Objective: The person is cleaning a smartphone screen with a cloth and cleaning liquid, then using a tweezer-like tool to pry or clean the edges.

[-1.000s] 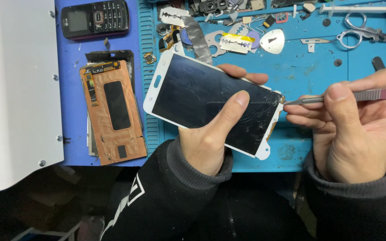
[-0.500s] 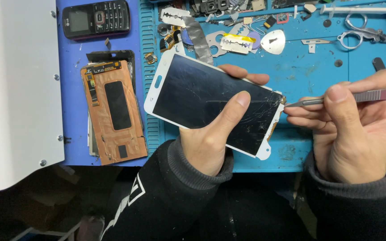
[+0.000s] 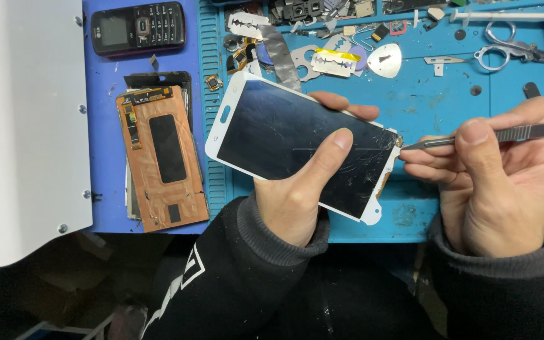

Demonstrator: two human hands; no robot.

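Mid-frame, left hand (image 3: 297,195) clamps the cracked phone (image 3: 303,151) tilted, thumb across glass to steady it, while right hand (image 3: 498,182) pinches a metal tool (image 3: 473,137), tip at the phone's lower-right edge.

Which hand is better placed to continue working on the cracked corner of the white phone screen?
The right hand, probably: it holds the metal tool with its tip at the cracked corner. The left hand is occupied gripping the white phone screen.

The left hand (image 3: 297,195) grips a cracked white-framed smartphone (image 3: 297,141) over the blue mat (image 3: 436,101), while the right hand (image 3: 498,182) presses a metal blade tool (image 3: 473,137) against its corner.
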